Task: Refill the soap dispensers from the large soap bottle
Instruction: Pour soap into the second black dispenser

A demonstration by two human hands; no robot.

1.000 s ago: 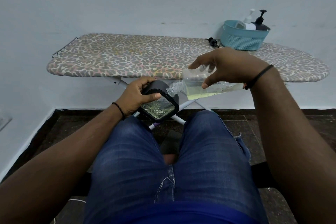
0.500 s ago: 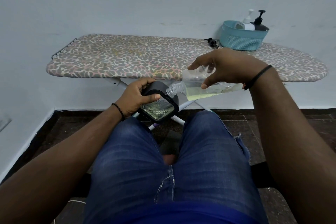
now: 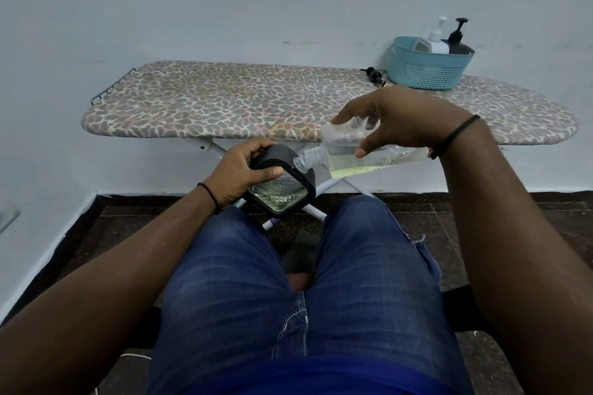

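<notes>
My right hand [image 3: 398, 119] grips a clear large soap bottle [image 3: 353, 159] tipped almost level, pale yellow soap pooled along its lower side. Its open threaded neck touches the top of a square black soap dispenser [image 3: 282, 187] with a clear patterned body. My left hand [image 3: 240, 175] holds that dispenser tilted above my left knee, thumb across its upper face. A black pump head [image 3: 373, 75] lies loose on the ironing board [image 3: 224, 99].
A teal basket [image 3: 428, 69] stands at the board's back right, holding a white pump dispenser [image 3: 438, 40] and a black pump dispenser [image 3: 457, 42]. The board's white legs [image 3: 333, 184] cross just behind my knees. A wall rises close behind the board.
Nearly nothing has changed: both hands keep the bottle neck against the dispenser, and the view has shifted only slightly.
</notes>
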